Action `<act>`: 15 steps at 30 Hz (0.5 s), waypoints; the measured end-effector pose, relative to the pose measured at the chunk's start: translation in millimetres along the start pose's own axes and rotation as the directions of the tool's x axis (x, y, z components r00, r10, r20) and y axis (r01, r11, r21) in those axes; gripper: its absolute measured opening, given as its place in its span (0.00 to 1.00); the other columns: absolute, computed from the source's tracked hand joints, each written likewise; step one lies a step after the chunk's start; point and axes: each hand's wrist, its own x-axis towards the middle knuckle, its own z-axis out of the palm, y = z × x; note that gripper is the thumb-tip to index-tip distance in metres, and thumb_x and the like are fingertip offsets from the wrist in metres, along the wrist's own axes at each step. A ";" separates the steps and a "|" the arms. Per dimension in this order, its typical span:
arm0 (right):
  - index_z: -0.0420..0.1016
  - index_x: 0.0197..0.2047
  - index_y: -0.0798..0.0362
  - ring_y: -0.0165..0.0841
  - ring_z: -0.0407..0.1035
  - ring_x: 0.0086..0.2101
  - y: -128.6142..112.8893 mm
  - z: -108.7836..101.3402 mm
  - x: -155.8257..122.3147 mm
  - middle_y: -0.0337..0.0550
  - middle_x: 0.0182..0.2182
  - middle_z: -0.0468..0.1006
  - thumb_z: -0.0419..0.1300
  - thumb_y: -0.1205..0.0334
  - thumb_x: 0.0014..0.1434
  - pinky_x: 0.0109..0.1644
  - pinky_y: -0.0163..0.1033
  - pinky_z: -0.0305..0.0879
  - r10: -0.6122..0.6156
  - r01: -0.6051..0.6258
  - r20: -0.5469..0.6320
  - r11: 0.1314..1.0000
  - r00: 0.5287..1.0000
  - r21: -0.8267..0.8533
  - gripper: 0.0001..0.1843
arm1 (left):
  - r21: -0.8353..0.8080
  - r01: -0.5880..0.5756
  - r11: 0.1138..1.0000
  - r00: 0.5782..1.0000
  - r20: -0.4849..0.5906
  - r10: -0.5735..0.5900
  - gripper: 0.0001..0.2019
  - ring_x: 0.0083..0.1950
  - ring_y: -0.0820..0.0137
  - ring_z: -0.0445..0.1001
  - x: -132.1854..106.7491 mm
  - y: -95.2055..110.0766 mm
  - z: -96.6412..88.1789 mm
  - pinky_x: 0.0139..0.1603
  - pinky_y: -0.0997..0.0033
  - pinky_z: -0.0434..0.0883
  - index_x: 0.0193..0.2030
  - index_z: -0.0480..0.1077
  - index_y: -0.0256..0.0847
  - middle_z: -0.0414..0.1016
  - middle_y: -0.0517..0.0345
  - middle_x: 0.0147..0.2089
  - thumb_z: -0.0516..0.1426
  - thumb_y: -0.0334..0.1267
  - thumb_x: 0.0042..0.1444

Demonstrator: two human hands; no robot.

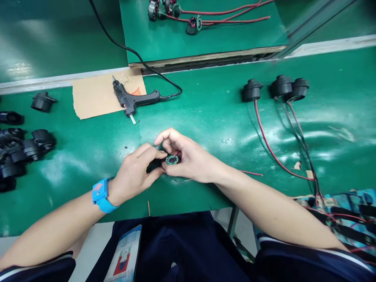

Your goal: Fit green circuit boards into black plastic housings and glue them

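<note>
Between my two hands is a small motor point(172, 159) with a round green circuit board facing up; its sides are mostly covered by fingers. My left hand point(143, 166), blue band at the wrist, pinches it from the left with thumb and forefinger. From the right, my right hand point(188, 158) grips the same motor, its forefinger arched above. A red wire point(251, 172) shows on the mat beyond my right forearm; whether it joins the motor is hidden. Ahead lies a black glue gun point(135, 100) on brown cardboard point(94, 96).
Several black plastic housings point(31, 149) crowd the left side. Three wired black housings point(252, 90) stand at the right, their leads running to a patterned pile point(346, 211). A raised green shelf point(164, 43) at the back carries motors point(192, 26) with red wires. A black cable point(138, 56) trails from the glue gun.
</note>
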 end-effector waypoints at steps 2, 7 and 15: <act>0.64 0.50 0.50 0.25 0.57 0.30 0.8 -3.2 1.5 0.32 0.32 0.59 0.62 0.73 0.49 0.30 0.32 0.56 -0.016 0.016 0.024 1.000 1.000 0.005 0.25 | -0.004 0.009 1.000 1.000 -0.016 -0.009 0.10 0.43 0.68 0.75 -0.8 -0.8 -0.4 0.42 0.70 0.72 0.47 0.69 0.40 0.74 0.56 0.43 0.61 0.29 0.59; 0.64 0.60 0.49 0.30 0.68 0.42 -1.4 -29.5 -3.3 0.41 0.46 0.69 0.70 0.61 0.54 0.42 0.36 0.68 0.034 -0.051 0.129 0.990 0.991 0.132 0.32 | -0.018 0.017 1.000 0.999 -0.043 -0.018 0.12 0.41 0.69 0.74 0.0 -4.0 -1.1 0.40 0.71 0.70 0.46 0.69 0.40 0.74 0.57 0.40 0.65 0.36 0.59; 0.71 0.43 0.55 0.28 0.72 0.33 -11.3 -41.9 -13.8 0.41 0.35 0.77 0.65 0.56 0.62 0.32 0.33 0.67 0.025 -0.021 0.095 0.999 0.995 -0.042 0.12 | -0.024 0.029 0.999 0.996 -0.080 -0.031 0.15 0.40 0.69 0.73 0.5 -3.8 0.5 0.40 0.71 0.70 0.46 0.70 0.40 0.74 0.59 0.39 0.67 0.40 0.57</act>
